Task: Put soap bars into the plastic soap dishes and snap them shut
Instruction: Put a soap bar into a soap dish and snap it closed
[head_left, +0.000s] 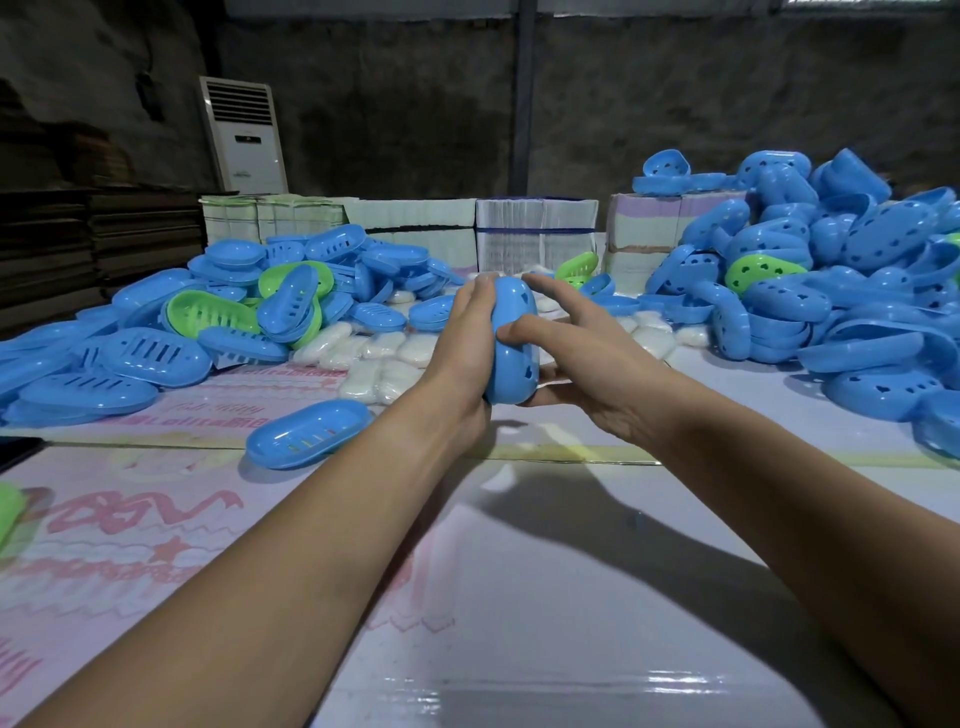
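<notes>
A closed blue plastic soap dish (511, 343) stands on edge between my two hands, just above the table at the centre. My left hand (462, 348) presses flat against its left face, fingers straight up. My right hand (566, 353) grips it from the right: the thumb lies across the front face, the fingers wrap behind and under. Any soap inside is hidden. White soap bars (374, 358) lie in a loose heap just behind and left of my hands. A single blue dish bottom (309, 434) lies on the table to the left of my left wrist.
A pile of blue and green slotted dish bottoms (208, 322) fills the left of the table. A taller pile of blue lids with heart holes (810, 280) fills the right. Stacked paper bundles (535, 234) stand behind. A standing air conditioner (244, 135) is at the back wall.
</notes>
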